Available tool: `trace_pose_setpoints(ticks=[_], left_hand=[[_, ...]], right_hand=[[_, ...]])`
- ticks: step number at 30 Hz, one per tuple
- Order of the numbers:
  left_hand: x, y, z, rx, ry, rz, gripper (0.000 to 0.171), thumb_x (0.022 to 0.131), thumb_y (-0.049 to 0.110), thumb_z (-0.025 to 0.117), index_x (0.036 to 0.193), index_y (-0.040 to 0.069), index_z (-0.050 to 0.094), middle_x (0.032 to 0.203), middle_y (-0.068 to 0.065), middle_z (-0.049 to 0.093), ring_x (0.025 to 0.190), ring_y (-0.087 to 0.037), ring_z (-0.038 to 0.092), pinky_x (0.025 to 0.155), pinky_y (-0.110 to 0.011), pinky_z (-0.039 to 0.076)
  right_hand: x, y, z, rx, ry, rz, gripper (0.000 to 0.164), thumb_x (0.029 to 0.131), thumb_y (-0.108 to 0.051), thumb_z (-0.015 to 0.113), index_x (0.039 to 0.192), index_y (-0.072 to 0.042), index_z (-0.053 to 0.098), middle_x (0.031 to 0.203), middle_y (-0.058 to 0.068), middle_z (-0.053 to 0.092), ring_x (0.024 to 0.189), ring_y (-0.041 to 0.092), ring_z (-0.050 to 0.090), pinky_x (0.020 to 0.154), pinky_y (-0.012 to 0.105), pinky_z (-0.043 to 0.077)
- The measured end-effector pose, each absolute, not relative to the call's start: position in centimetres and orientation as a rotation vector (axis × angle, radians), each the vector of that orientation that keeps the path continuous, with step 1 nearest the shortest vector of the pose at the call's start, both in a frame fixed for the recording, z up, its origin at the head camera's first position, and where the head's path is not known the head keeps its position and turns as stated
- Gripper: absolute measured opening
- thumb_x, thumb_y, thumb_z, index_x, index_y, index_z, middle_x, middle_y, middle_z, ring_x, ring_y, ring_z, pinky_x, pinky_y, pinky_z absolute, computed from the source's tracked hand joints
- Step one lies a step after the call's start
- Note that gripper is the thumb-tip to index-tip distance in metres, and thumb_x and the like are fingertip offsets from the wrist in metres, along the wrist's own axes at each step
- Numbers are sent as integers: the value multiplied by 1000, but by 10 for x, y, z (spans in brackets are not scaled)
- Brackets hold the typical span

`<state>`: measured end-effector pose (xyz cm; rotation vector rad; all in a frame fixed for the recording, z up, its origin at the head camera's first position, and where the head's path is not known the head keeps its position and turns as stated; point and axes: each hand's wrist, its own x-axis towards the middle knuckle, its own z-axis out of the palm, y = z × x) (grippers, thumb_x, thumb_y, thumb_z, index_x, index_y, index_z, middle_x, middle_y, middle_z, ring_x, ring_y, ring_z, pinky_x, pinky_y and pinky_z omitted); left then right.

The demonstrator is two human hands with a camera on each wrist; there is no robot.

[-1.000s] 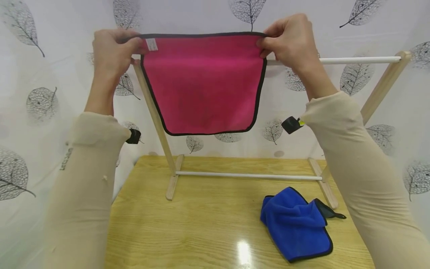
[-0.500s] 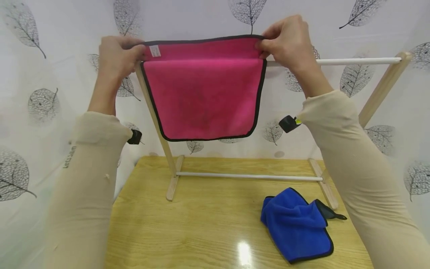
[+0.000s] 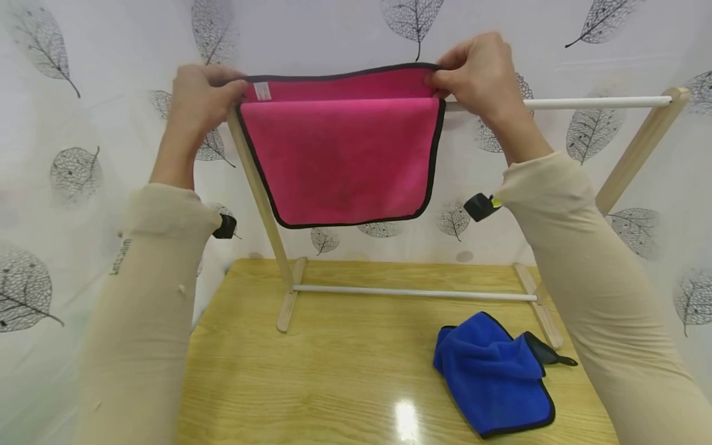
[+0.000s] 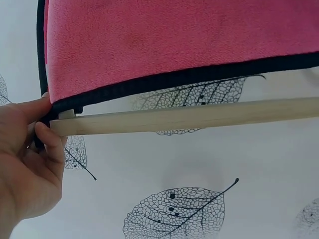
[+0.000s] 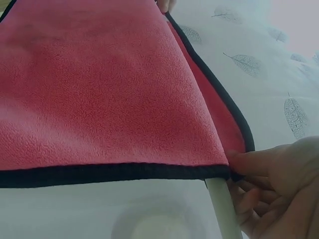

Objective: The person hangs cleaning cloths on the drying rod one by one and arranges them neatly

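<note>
A pink towel (image 3: 339,161) with black edging hangs folded over the upper white rod (image 3: 595,102) of a wooden rack, at its left end. My left hand (image 3: 197,102) pinches the towel's upper left corner, near a small white tag (image 3: 262,91). With thumb and fingers, my right hand (image 3: 483,77) pinches the upper right corner. Both corners are held a little above the rod, behind the front flap. In the left wrist view the left hand (image 4: 32,154) is close to the wooden post (image 4: 189,118). The right wrist view shows the right hand (image 5: 274,189) beside the rod.
A crumpled blue towel (image 3: 495,377) with black edging lies at the right of the wooden table (image 3: 311,371). A dark tapered piece with a loop (image 3: 547,352) sticks out beside it. The rack's lower rod (image 3: 411,292) and feet stand at the back, before a leaf-print curtain (image 3: 345,31).
Both hands have come down with the towel's top edge, the left also slightly to the right. A fold now shows along the rod, with a narrow strip behind it. The blue towel stays put.
</note>
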<state>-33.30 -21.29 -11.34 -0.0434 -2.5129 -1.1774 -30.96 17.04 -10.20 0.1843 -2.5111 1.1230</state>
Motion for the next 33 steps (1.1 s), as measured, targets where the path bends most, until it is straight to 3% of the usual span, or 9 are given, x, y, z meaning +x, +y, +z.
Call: trace_pose_setpoints(ticks=[4, 8, 14, 18, 21, 23, 26, 29, 33], left_hand=[[-334, -215, -117, -40, -2555, -1112, 45, 103, 39, 61, 144, 20, 64, 146, -4, 58, 124, -15, 50, 103, -32, 43], [-334, -216, -121, -62, -2597, -1074, 49, 103, 42, 58, 147, 20, 60, 152, -6, 54, 132, -18, 44, 114, -38, 37], [-333, -216, -124, -96, -2579, -1085, 53, 103, 41, 59, 152, 22, 54, 154, -4, 52, 124, -19, 50, 96, -29, 48], [-335, -217, -126, -78, -2543, -1096, 52, 100, 42, 63, 147, 20, 56, 153, -5, 51, 130, -21, 49, 105, -33, 44], [-337, -217, -128, -71, -2521, -1126, 39, 99, 42, 66, 131, 19, 65, 136, -4, 61, 118, -18, 55, 101, -30, 44], [-337, -217, -128, -74, -2512, -1177, 29, 99, 41, 68, 119, 20, 68, 118, 1, 65, 97, -12, 60, 86, -25, 48], [-336, -218, -129, -104, -2496, -1254, 21, 98, 40, 70, 108, 21, 69, 100, 9, 64, 68, -7, 56, 67, -22, 47], [-334, -221, -131, -167, -2534, -1247, 31, 98, 47, 68, 112, 19, 71, 98, 8, 64, 68, -9, 58, 75, -25, 47], [-328, -230, -134, -298, -2610, -1239, 42, 99, 50, 65, 126, 17, 71, 104, 6, 66, 80, -15, 58, 93, -33, 38]], right_hand=[[-310, 170, -102, 196, -2505, 1110, 35, 95, -25, 76, 125, -7, 75, 78, -12, 71, 78, 3, 69, 81, 21, 45], [-308, 171, -103, 193, -2500, 1102, 38, 94, -25, 78, 127, -7, 74, 89, -9, 73, 82, 3, 67, 79, 20, 45], [-304, 172, -106, 182, -2500, 1071, 48, 92, -26, 80, 136, -11, 68, 115, 1, 70, 93, 11, 64, 80, 21, 48], [-301, 172, -109, 227, -2508, 1037, 42, 94, -26, 78, 132, -9, 71, 110, 1, 70, 92, 11, 63, 78, 21, 48], [-299, 172, -111, 276, -2533, 989, 35, 97, -26, 74, 128, -9, 74, 107, 0, 72, 90, 11, 63, 78, 20, 48], [-298, 172, -113, 316, -2548, 965, 32, 98, -25, 72, 126, -9, 75, 108, 1, 73, 91, 11, 62, 78, 20, 48], [-298, 172, -115, 399, -2551, 910, 28, 100, -22, 70, 123, -8, 77, 107, 1, 75, 91, 10, 61, 76, 20, 46], [-297, 172, -118, 475, -2545, 837, 27, 100, -20, 68, 121, -7, 77, 106, 4, 76, 89, 8, 59, 74, 20, 44], [-295, 171, -120, 542, -2548, 734, 28, 100, -23, 66, 120, -7, 77, 110, 10, 76, 88, 10, 59, 74, 19, 43]])
